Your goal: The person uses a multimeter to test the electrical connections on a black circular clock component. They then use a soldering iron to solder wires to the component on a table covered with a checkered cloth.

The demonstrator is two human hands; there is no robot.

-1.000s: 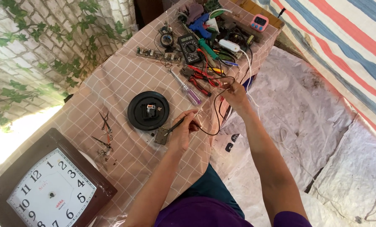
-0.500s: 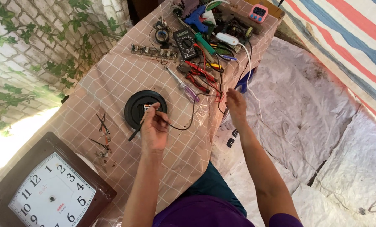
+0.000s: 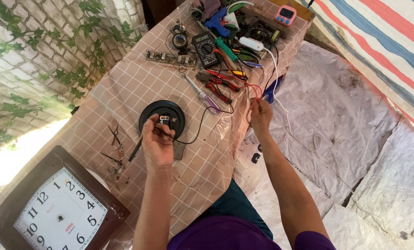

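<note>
My left hand (image 3: pixel 157 141) pinches a thin black probe on a black wire (image 3: pixel 198 130) and holds it at the small clock movement in the middle of a round black disc (image 3: pixel 162 115). That wire curves right across the checked cloth. My right hand (image 3: pixel 261 112) sits at the table's right edge, closed on red and black test leads (image 3: pixel 252 90) that run back toward a black multimeter (image 3: pixel 206 50).
A brown square wall clock (image 3: pixel 54 208) lies at the near left. Clock hands (image 3: pixel 115 150) lie beside it. Red pliers (image 3: pixel 221 85), a screwdriver (image 3: pixel 202 93), a blue glue gun (image 3: pixel 216 22) and a pink timer (image 3: pixel 285 15) crowd the far end. Plastic sheeting (image 3: pixel 355 139) covers the floor on the right.
My left hand has moved left from the table edge onto the black disc, carrying the probe and trailing its wire. My right hand has stayed by the table's right edge.
</note>
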